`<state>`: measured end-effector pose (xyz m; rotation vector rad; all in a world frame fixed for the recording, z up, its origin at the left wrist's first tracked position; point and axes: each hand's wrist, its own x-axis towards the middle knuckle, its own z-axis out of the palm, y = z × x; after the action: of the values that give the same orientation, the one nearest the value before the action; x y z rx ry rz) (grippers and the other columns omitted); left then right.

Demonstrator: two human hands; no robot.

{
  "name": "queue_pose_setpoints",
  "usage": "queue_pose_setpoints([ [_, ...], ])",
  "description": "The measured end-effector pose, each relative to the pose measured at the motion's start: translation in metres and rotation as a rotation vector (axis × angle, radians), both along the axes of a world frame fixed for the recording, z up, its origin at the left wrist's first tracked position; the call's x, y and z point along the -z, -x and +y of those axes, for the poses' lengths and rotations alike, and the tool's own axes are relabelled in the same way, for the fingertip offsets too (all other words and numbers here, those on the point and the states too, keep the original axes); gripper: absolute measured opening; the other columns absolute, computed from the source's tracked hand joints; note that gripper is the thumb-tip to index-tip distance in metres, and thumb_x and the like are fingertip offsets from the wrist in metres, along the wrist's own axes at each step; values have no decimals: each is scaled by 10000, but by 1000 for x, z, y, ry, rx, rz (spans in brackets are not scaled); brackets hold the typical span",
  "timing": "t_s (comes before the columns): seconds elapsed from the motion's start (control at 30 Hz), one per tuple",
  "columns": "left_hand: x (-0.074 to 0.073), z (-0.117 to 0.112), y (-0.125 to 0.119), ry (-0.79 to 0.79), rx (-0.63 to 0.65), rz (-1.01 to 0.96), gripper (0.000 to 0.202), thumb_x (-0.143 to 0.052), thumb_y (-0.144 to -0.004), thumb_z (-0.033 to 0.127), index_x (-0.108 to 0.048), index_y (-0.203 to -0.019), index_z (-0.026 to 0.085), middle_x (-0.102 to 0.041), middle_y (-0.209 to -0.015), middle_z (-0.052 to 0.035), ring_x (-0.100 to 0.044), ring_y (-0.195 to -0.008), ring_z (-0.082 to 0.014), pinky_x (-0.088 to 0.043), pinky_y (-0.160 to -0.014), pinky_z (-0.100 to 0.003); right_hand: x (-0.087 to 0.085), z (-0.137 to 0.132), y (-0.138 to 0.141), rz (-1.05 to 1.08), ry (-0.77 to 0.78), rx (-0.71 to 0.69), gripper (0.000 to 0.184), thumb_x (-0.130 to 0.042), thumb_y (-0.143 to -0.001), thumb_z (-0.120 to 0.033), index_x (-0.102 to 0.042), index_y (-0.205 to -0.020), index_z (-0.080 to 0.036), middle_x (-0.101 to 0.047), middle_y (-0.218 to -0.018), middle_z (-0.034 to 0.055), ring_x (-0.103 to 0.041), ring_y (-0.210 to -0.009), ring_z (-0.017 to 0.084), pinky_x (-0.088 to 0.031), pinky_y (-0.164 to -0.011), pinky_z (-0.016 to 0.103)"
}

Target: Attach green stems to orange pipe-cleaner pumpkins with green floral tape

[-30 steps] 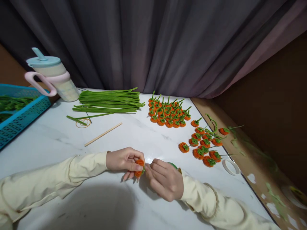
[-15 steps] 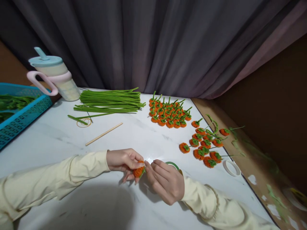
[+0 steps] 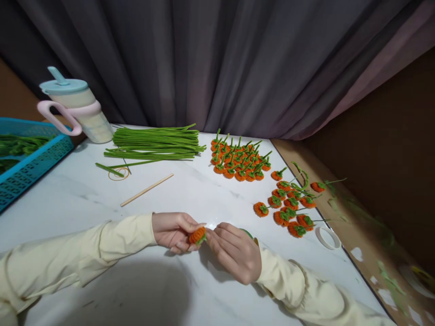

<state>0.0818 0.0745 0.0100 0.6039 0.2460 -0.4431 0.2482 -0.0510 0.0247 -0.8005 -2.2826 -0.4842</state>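
My left hand (image 3: 175,230) grips a small orange pipe-cleaner persimmon (image 3: 196,235) with a green leafy top turned toward the right. Close against that top, the fingers of my right hand (image 3: 236,254) are pinched together; whatever they hold is hidden. Part of a green-cored roll of tape (image 3: 247,233) shows behind the right hand, and I cannot tell whether the hand touches it. Several similar persimmons with thin wire stems (image 3: 291,203) lie to the right. Farther back, a tight group of persimmons with green fuzzy stems (image 3: 239,163) sits on the white table (image 3: 204,194).
A bundle of green pipe cleaners (image 3: 156,142) lies at the back, with a wooden stick (image 3: 147,190) and rubber bands (image 3: 118,174) before it. A tumbler (image 3: 89,111) and a blue basket (image 3: 37,174) stand left. A white tape roll (image 3: 328,238) lies near the right edge.
The persimmon has turned in my left fingers, so more of its ribbed orange side shows, and it sits slightly higher. My right hand has barely shifted.
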Motion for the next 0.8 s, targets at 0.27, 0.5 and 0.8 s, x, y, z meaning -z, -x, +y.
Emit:
queue_pose_setpoints([
  [0.27, -26, 11, -5, -612, -292, -58, 382, -543, -798, 504, -530, -903, 136, -571, -848, -57, -553, -683, -134, -462, -545, -230, -6, -1, 7, 811, 937, 118, 161, -526, -843, -193, -626, -743, -118, -650, -600, 59, -572, -514, 109, -479, -526, 241],
  [0.5, -46, -2, 3, -1422, -178, -511, 225, -603, -742, 256, -544, -923, 136, -569, -857, -62, -517, -759, -147, -419, -721, -251, -10, 4, 7, 1448, 1591, -172, 245, -715, -699, -300, -590, -669, -92, -693, -639, 82, -605, -468, 116, -503, -509, 252],
  [0.8, -47, 2, 4, -1384, -13, -575, 213, -631, -776, 317, -598, -870, 129, -618, -796, -79, -559, -703, -141, -437, -650, -206, -14, 5, 6, 1411, 1708, -279, 279, -740, -668, -314, -593, -680, -77, -684, -607, 85, -635, -491, 142, -512, -534, 270],
])
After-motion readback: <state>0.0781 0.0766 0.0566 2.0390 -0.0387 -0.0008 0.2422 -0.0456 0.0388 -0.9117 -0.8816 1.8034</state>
